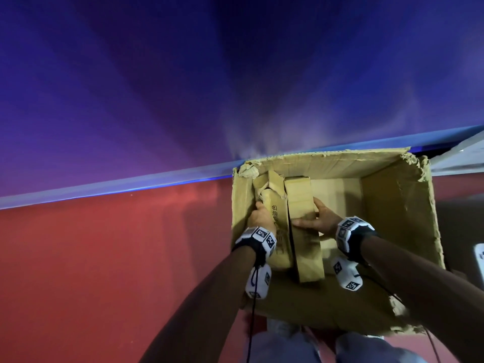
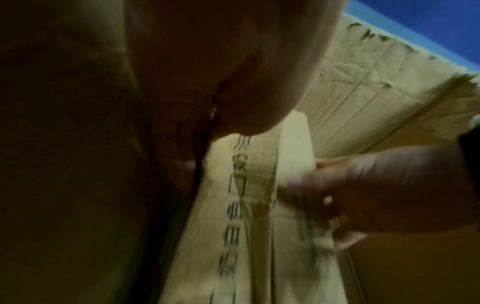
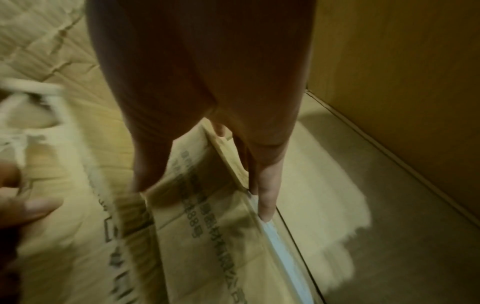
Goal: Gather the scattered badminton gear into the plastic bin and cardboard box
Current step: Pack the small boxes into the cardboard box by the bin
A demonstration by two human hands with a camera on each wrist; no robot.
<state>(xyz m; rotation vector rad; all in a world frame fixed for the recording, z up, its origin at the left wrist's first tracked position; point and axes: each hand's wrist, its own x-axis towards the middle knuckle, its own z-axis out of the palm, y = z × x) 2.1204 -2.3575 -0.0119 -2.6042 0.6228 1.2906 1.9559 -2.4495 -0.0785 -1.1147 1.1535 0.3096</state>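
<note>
A big open cardboard box (image 1: 392,205) stands on the floor in front of me, its top edges torn. Two long narrow cartons lean inside it against the left wall: a printed one (image 1: 277,231) and a plain one (image 1: 303,218) beside it. My left hand (image 1: 262,218) grips the printed carton (image 2: 246,205) from its left side. The right hand (image 1: 319,218) holds the plain carton (image 3: 207,226), thumb across its top and fingers down its right side. No plastic bin is in view.
The box floor (image 3: 337,185) to the right of the cartons is bare. Red floor (image 1: 104,258) lies to the left, and a purple-blue wall (image 1: 183,87) rises behind the box. My legs in jeans (image 1: 288,344) are below it. A white object (image 1: 479,255) shows at the right edge.
</note>
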